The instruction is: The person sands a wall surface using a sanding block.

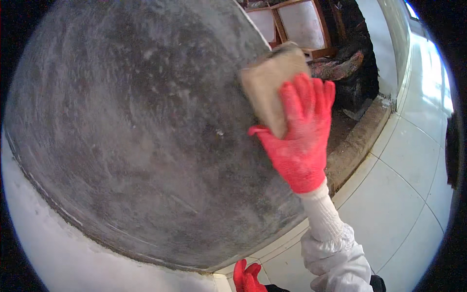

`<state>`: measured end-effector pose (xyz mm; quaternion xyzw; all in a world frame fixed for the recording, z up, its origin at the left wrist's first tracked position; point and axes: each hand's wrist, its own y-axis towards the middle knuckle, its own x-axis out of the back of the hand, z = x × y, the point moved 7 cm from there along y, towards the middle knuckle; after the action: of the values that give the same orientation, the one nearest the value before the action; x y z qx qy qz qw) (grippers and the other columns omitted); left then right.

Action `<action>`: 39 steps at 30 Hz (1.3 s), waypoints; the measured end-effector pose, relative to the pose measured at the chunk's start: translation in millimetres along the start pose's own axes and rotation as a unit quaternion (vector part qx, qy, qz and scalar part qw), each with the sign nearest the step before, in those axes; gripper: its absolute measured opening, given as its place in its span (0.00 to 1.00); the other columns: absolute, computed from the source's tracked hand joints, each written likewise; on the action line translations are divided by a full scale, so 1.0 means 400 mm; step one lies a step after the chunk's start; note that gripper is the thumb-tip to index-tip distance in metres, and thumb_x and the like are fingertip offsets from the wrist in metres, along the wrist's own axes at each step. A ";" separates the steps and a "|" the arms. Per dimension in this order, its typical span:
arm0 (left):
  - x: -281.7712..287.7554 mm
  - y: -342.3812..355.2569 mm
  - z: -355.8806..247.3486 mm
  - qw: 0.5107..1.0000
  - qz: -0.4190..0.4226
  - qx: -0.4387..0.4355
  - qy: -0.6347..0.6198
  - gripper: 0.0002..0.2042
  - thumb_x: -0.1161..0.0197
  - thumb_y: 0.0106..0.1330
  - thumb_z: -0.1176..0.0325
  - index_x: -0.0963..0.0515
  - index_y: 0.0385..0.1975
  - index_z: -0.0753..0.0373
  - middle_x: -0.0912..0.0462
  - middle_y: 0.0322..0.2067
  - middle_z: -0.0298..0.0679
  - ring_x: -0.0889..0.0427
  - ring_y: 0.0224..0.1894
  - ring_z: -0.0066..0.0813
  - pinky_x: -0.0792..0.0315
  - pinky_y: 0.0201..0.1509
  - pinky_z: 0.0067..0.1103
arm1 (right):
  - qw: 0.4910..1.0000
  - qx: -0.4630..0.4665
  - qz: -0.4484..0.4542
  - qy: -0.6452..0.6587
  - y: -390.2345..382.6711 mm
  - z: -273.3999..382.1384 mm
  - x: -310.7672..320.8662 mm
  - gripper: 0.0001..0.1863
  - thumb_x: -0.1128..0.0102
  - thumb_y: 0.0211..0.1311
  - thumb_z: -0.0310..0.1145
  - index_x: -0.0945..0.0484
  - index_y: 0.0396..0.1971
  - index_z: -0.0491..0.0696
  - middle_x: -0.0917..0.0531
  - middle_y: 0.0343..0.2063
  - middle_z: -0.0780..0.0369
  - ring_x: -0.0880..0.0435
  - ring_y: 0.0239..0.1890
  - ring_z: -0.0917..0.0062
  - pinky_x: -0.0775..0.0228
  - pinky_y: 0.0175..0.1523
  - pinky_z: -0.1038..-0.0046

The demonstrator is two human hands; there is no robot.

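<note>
In my red-gloved right hand [304, 131] is a tan block that looks like a sponge [270, 80], slightly blurred. The thumb is at its near left side and the fingers lie over its right part. The block is against the grey plastered surface [146, 121], close to that surface's far right edge; its underside is hidden. Low in the picture, my red-gloved left hand [247, 277] shows only in part. Its fingers point up and a little apart, with nothing visible in them, just below the grey surface's lower edge.
White wall [58, 233] borders the grey surface on the left. To the right is an opening with a wooden frame [301, 24], dark rubble [340, 65] and a rough sill [360, 141]. Pale tiles [389, 194] extend along the right side.
</note>
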<state>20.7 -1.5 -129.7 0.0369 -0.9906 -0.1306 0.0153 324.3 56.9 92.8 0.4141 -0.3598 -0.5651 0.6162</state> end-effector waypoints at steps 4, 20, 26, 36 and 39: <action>-0.002 -0.004 0.003 0.997 -0.068 0.046 -0.007 0.24 0.51 0.77 0.61 0.37 0.68 0.66 0.33 0.66 0.43 0.26 0.58 0.37 0.33 0.66 0.34 | 0.984 -0.144 -0.081 -0.064 -0.229 -0.201 0.006 0.49 0.21 0.36 0.44 0.33 0.63 0.46 0.34 0.65 0.48 0.41 0.70 0.46 0.60 0.75 0.41; 0.113 0.001 -0.075 0.987 -0.038 -0.093 0.124 0.26 0.49 0.75 0.58 0.38 0.68 0.64 0.29 0.61 0.45 0.25 0.55 0.39 0.32 0.65 0.34 | 0.885 -0.462 -0.055 -0.028 -0.679 -0.507 0.003 0.44 0.38 0.64 0.47 0.47 0.72 0.39 0.51 0.74 0.47 0.59 0.76 0.48 0.73 0.78 0.52; 0.150 0.023 -0.026 0.995 -0.083 -0.052 -0.005 0.26 0.51 0.76 0.55 0.38 0.68 0.64 0.30 0.62 0.45 0.26 0.57 0.40 0.34 0.66 0.33 | 0.952 -0.251 0.168 -0.039 -0.800 -0.010 -0.103 0.36 0.34 0.56 0.45 0.36 0.59 0.42 0.41 0.66 0.42 0.51 0.73 0.44 0.67 0.76 0.43; 0.150 0.000 -0.082 0.995 -0.059 -0.039 -0.075 0.27 0.47 0.74 0.54 0.37 0.67 0.63 0.33 0.64 0.44 0.26 0.55 0.39 0.34 0.65 0.34 | 0.950 -0.298 0.047 -0.078 -0.786 -0.219 -0.057 0.50 0.35 0.59 0.47 0.51 0.73 0.39 0.51 0.74 0.45 0.62 0.77 0.50 0.74 0.78 0.55; 0.163 -0.007 -0.086 0.991 -0.070 -0.025 -0.113 0.27 0.48 0.75 0.54 0.36 0.67 0.63 0.32 0.63 0.43 0.26 0.55 0.39 0.34 0.65 0.34 | 0.877 -0.478 -0.059 -0.001 -0.737 -0.418 -0.003 0.48 0.36 0.61 0.45 0.50 0.73 0.39 0.50 0.74 0.46 0.62 0.78 0.54 0.73 0.79 0.58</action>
<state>-42.8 -18.0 -95.6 0.0907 -0.9774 -0.1596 -0.1052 359.2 70.1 -243.9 0.0892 -0.0219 -0.7043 0.7040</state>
